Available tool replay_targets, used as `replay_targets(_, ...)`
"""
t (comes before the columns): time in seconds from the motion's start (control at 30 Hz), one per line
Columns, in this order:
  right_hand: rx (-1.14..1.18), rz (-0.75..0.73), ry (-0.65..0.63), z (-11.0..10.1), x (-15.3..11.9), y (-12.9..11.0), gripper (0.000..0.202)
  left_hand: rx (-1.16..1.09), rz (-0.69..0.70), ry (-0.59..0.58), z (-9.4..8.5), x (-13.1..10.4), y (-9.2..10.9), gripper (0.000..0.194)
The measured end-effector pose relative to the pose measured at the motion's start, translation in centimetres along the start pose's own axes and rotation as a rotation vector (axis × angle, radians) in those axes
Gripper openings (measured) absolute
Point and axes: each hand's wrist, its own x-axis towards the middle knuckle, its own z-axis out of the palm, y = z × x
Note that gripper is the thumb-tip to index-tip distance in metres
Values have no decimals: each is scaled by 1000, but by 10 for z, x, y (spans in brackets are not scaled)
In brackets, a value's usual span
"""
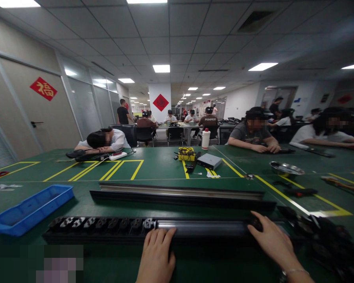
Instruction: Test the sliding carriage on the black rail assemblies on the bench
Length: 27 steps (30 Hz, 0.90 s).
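A long black metal channel [203,230] lies across the table in front of me. Its left part holds a row of several black socket modules [102,223], some with shiny metal contacts; the right part shows a bare inner floor. My left hand [157,249] grips the channel's near edge just right of the row, fingers over the top and thumb at the near side. At the right part, my right hand [273,237] has thumb and fingers around a small dark socket module [256,223], partly hidden by the fingers. Whether it touches the channel floor, I cannot tell.
Behind lies another long black channel [179,194]. A blue tray [32,210] stands left; a pile of black parts [321,236] lies right. Farther back are a metal bowl [286,169], a grey box [209,161], a yellow basket [187,154] and a white bottle [205,139]. People sit opposite.
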Motion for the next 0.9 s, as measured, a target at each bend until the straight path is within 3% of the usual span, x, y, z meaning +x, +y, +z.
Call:
replay_targets(0.57,112,-40,33,-1,1,14,53,22,-11,-20,-4,-1,2,54)
replay_targets(0.9,39,5,186,8,-10,14,60,37,6,8,-2,-1,1,53)
